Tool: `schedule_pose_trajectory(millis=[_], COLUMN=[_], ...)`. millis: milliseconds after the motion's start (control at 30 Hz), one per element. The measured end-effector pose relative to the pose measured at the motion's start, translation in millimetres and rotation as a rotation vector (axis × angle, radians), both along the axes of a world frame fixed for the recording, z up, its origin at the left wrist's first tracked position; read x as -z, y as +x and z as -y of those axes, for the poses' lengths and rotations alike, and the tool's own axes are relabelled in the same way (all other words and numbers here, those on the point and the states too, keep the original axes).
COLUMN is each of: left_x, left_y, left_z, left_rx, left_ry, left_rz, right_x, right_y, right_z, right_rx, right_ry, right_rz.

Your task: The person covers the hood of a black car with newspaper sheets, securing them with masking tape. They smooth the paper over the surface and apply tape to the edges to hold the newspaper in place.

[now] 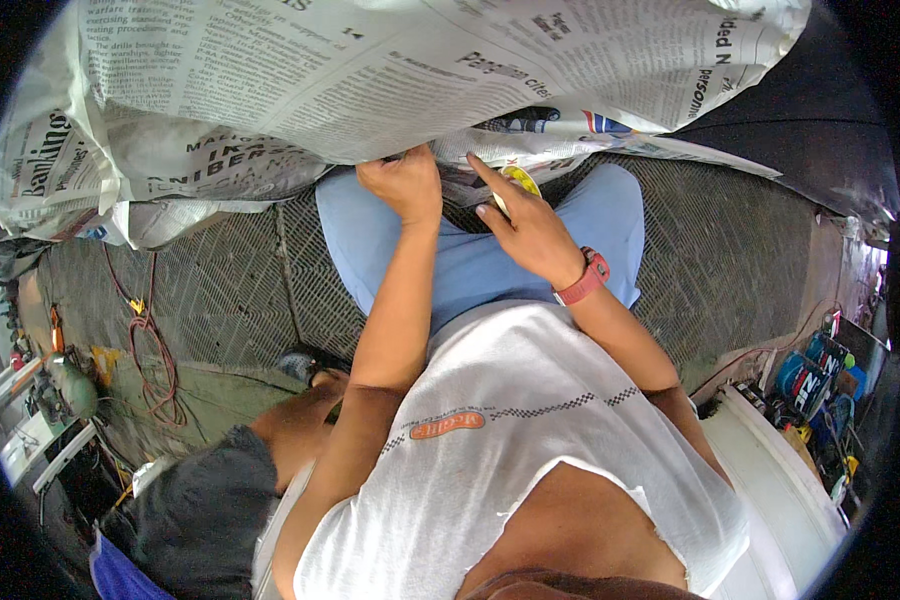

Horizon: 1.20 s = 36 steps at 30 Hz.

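Observation:
Large sheets of printed newspaper [370,90] hang across the far side, wrinkled and folded along their lower edge. My left hand [406,188] is closed at that lower edge, its fingers pinching the paper and partly hidden by it. Just to its right, my right hand [538,236] holds a small roll of tape [520,180], pale outside with yellow inside. The right index finger reaches toward the newspaper and the thumb stretches out toward the left hand. A red watch sits on my right wrist. Both hands are above my lap, close to the paper.
Dark glossy bodywork [800,135] shows past the newspaper at right. Ribbed dark matting [220,280] covers the floor. A reddish hose [155,365] lies coiled at left, near another person's leg [295,435]. Cans and tools [820,380] crowd the right, beside a white curved surface [770,470].

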<state>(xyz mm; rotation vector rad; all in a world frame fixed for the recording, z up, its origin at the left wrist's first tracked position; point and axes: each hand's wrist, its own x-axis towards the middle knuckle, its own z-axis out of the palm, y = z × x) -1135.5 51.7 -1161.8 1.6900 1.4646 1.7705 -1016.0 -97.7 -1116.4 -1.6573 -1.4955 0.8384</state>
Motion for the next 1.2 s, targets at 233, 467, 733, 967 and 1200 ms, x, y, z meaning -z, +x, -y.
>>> schedule_pose_trajectory(millis=[233, 467, 733, 967, 1200], left_x=[4, 7, -24, -65, -60], left_y=[-33, 6, 18, -12, -18], left_z=[-5, 18, 84, 163, 180], left_rx=[-0.001, 0.070, 0.125, 0.733, 0.539], left_ry=[-0.374, -0.206, -0.317, -1.071, -0.719], left_rz=[0.190, 0.069, 0.002, 0.029, -0.171], right_x=[4, 17, 10, -18, -10], right_y=[20, 39, 64, 67, 73], right_z=[40, 69, 88, 86, 92], right_rx=[0.011, 0.014, -0.074, -0.306, -0.433], right_ry=[-0.201, -0.146, -0.207, -0.107, -0.305], right_rz=[-0.105, -0.145, -0.355, -0.380, -0.564])
